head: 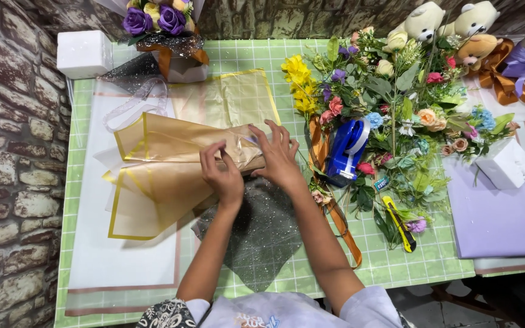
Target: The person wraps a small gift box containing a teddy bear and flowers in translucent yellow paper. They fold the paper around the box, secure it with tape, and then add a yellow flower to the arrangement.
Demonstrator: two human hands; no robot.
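Both hands pressed on the gold wrap point(171, 161): left hand point(223, 176) pinching a fold, right hand point(277, 157) spread flat. Flowers point(396, 109) lay unwrapped beside the tape dispenser point(346, 149).

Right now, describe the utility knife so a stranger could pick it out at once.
Start at the heap of artificial flowers on the green checked tablecloth. At the heap's near edge, right of the blue tape dispenser, lies the utility knife: slim, yellow and black, the only tool among leaves.

One head view, looking down

You look steeply down from close above the bench point(396, 258), facing the stone wall point(13, 182) at its far and left edges.
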